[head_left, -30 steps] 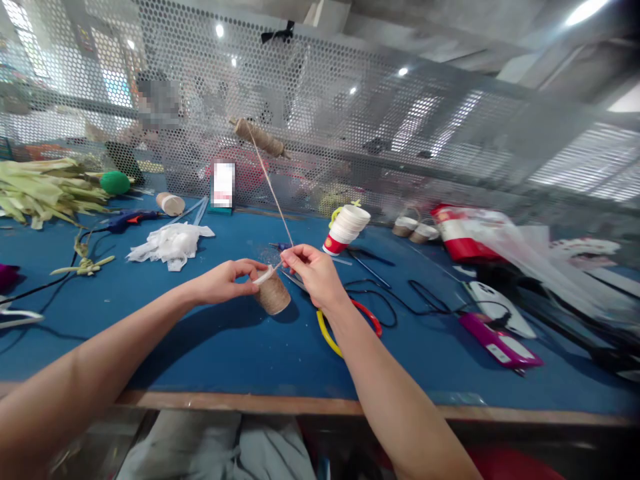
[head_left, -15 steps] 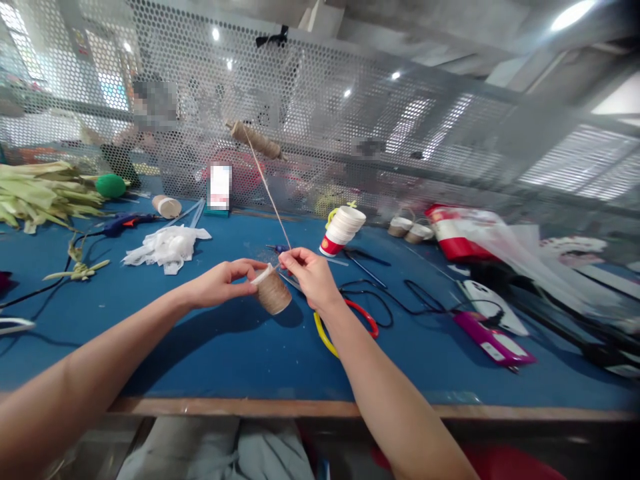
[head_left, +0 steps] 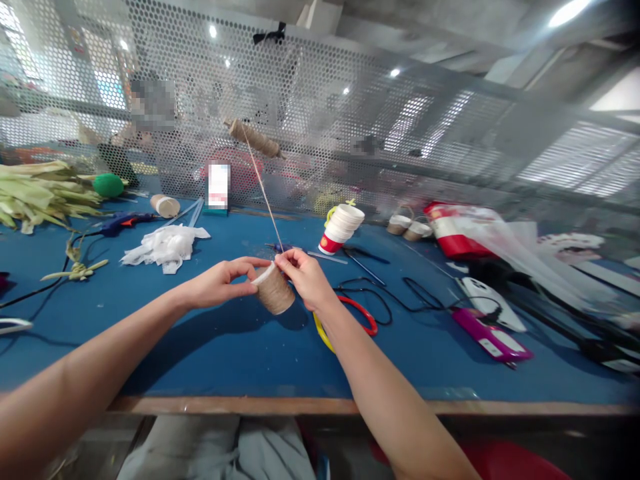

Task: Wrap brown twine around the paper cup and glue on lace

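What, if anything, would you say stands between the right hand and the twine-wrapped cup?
Nothing visible does: the right hand is right up at the cup, pinching the twine, while the left hand holds the cup.

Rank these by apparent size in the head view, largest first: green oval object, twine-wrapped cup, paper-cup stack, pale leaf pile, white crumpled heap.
1. Pale leaf pile
2. White crumpled heap
3. Twine-wrapped cup and paper-cup stack, too alike to rank
4. Green oval object
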The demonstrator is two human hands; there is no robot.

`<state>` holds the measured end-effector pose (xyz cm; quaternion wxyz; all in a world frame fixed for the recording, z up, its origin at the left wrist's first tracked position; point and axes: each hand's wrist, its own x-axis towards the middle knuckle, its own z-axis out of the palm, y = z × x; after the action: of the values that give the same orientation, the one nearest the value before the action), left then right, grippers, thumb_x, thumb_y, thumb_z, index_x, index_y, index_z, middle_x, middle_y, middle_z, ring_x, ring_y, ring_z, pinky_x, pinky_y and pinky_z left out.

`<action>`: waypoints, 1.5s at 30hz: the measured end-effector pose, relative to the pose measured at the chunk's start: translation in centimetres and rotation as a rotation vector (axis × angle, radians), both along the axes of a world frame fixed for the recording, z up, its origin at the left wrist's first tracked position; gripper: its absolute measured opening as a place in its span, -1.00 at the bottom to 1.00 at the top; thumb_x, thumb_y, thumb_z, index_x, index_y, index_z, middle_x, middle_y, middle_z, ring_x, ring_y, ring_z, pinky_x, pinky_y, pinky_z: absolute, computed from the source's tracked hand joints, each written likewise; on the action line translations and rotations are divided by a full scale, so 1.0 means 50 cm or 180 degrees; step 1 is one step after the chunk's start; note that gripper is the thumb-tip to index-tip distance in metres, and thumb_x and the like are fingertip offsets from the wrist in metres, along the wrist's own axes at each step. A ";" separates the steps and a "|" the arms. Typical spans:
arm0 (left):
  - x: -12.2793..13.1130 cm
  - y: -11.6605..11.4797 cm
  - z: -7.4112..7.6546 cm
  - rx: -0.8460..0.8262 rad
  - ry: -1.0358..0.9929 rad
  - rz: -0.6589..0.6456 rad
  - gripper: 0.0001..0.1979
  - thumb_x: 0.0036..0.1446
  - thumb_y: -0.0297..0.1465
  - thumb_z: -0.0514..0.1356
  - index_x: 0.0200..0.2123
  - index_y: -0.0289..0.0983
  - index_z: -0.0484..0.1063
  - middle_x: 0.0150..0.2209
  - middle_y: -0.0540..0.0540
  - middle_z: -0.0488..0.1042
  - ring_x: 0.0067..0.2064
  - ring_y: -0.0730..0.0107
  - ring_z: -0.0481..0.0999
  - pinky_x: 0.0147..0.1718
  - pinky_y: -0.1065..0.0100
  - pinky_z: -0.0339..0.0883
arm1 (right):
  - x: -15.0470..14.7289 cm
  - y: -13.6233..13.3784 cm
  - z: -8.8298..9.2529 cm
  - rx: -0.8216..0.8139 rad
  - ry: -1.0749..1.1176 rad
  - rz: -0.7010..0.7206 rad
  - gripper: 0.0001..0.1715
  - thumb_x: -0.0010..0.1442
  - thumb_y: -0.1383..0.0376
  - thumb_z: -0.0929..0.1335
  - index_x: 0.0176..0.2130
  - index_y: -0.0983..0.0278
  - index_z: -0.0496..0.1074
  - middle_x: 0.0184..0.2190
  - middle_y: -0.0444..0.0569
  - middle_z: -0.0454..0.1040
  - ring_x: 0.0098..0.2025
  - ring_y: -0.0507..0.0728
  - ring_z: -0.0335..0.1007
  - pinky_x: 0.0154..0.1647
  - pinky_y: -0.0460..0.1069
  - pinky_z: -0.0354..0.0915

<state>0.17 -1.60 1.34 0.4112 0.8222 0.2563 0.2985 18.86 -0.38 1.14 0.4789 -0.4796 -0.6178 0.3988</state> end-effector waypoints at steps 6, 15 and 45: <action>0.000 0.000 0.001 0.0025 0.0025 0.0045 -0.79 0.09 -0.29 0.03 -0.45 -0.33 0.27 0.11 -0.16 0.18 0.09 0.28 0.22 0.02 0.30 0.05 | -0.005 -0.002 -0.011 0.0054 -0.0646 -0.0041 -0.74 0.07 0.13 0.21 -0.45 0.27 0.24 -0.55 -0.18 0.25 -0.47 0.00 0.16 -0.44 -0.09 0.10; -0.001 0.003 0.000 0.0034 0.0178 0.0097 -0.83 0.03 -0.31 0.08 -0.43 -0.32 0.28 0.10 -0.16 0.20 0.08 0.28 0.23 0.04 0.28 0.05 | -0.013 0.003 -0.019 0.0272 -0.0953 -0.0236 -0.76 0.11 0.16 0.17 -0.46 0.26 0.21 -0.53 -0.16 0.26 -0.43 0.03 0.20 -0.39 -0.07 0.11; 0.015 -0.002 -0.010 0.0126 0.0518 0.1044 -0.77 -0.13 -0.24 0.17 -0.60 -0.30 0.31 -0.09 -0.13 0.32 -0.04 0.22 0.32 0.02 0.19 0.10 | -0.039 -0.009 -0.026 0.0936 -0.1560 -0.0361 -0.78 0.15 0.18 0.13 -0.46 0.22 0.11 -0.57 -0.12 0.26 -0.50 0.05 0.21 -0.45 -0.06 0.11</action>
<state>0.91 -1.71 0.85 0.3188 0.7988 0.4134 0.2990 16.93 -0.85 -0.18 0.4013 -0.5208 -0.7384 0.1499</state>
